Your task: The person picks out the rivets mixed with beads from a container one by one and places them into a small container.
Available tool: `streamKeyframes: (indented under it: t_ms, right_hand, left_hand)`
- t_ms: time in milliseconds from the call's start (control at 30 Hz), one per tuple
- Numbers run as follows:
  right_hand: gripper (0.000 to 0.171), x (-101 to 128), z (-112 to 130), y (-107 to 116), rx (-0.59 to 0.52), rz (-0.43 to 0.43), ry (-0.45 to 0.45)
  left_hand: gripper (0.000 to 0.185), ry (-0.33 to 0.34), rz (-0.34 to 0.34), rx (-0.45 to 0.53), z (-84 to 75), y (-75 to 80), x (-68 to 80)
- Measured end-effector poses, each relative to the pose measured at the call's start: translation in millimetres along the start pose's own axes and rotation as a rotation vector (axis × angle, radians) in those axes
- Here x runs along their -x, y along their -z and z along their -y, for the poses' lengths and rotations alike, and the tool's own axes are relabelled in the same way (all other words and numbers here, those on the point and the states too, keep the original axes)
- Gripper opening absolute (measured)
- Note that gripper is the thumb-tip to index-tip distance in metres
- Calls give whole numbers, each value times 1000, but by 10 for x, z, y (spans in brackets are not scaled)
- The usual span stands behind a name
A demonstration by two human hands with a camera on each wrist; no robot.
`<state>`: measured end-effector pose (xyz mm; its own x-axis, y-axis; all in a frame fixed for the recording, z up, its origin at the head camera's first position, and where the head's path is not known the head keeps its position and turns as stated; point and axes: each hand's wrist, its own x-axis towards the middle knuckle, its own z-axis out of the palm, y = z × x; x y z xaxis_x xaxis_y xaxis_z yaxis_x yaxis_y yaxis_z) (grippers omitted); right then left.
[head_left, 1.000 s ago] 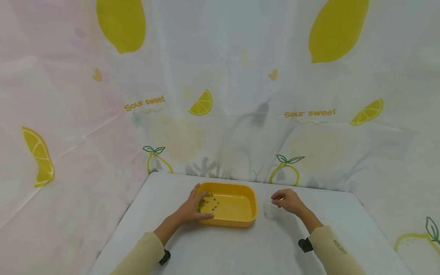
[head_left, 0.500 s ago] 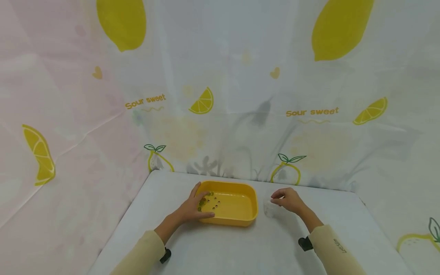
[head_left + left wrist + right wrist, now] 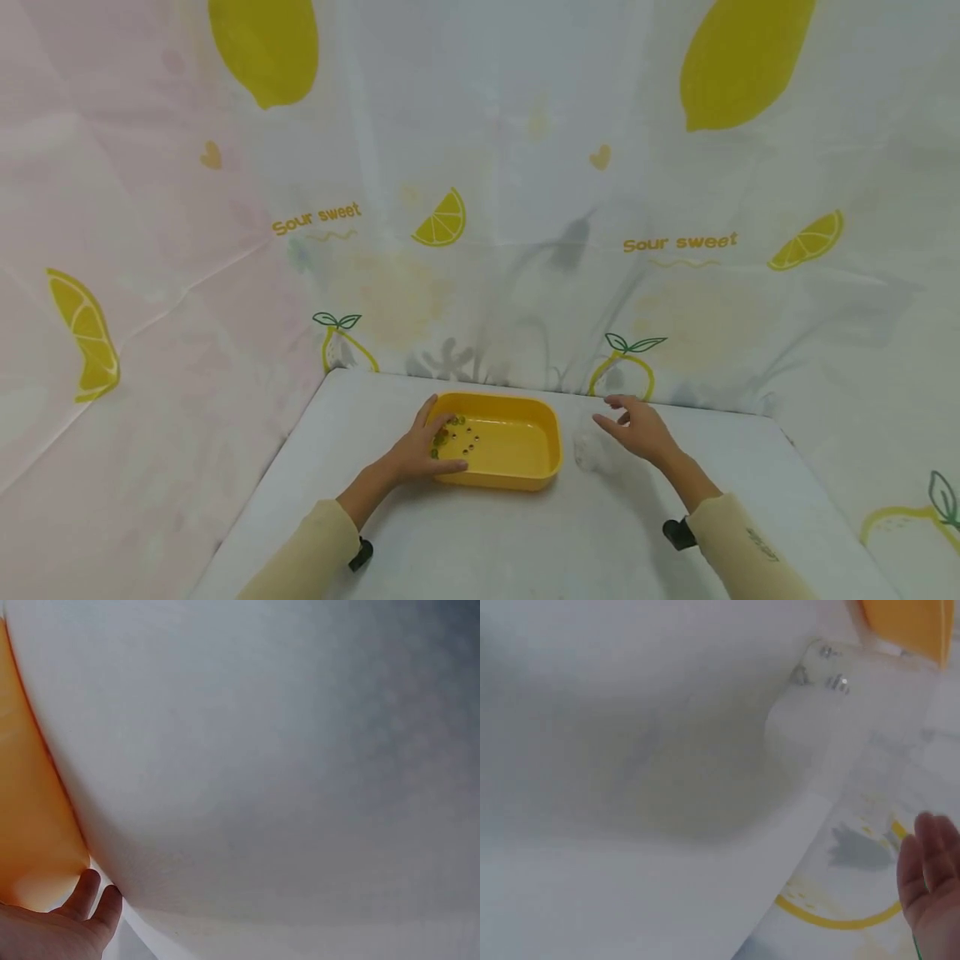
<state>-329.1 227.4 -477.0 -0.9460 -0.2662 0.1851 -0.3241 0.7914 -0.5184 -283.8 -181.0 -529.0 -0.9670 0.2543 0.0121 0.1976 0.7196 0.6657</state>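
A yellow plastic tray (image 3: 498,483) lies on the white table. My left hand (image 3: 412,454) holds its left end, with the thumb along the near rim and one finger reaching inside. In the left wrist view, two fingertips (image 3: 111,904) show beside the tray's outer wall. Several small metal pieces (image 3: 468,440) with dark centres and several yellow-green pieces (image 3: 437,444) lie at the tray's left. My right hand (image 3: 641,429) hovers with parted fingers, holding nothing, just above and right of a clear plastic cup (image 3: 585,454). Small metal pieces (image 3: 838,682) show at the cup's bottom.
A white-covered table (image 3: 480,542) extends on all sides of the tray. Behind it hangs a pale curtain (image 3: 495,292) printed with lemons, meeting the table's back edge. Another pale cloth (image 3: 150,333) closes off the left side.
My right hand has let go of the clear cup's rim; it has lifted slightly, and its fingers have spread. My left hand and the tray stay in place.
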Motion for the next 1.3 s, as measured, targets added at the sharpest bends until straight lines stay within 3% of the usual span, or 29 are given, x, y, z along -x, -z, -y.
streamKeyframes:
  t_ms: [233,467,767,1300]
  right_hand:
    - [81,127,-41,35,301,-79,103]
    - [87,199,-71,-40,444,-88,128]
    - [86,194,69,-105,512,-101,171]
    - [87,101,264,-184,533,-89,230]
  left_hand:
    - [99,6,4,7,11,8,-2]
    - [99,5,1,7,59,-35,-1]
    - [99,-3,-8,14,65,-62,10]
    - [99,8,0,-13,24,-16,-1]
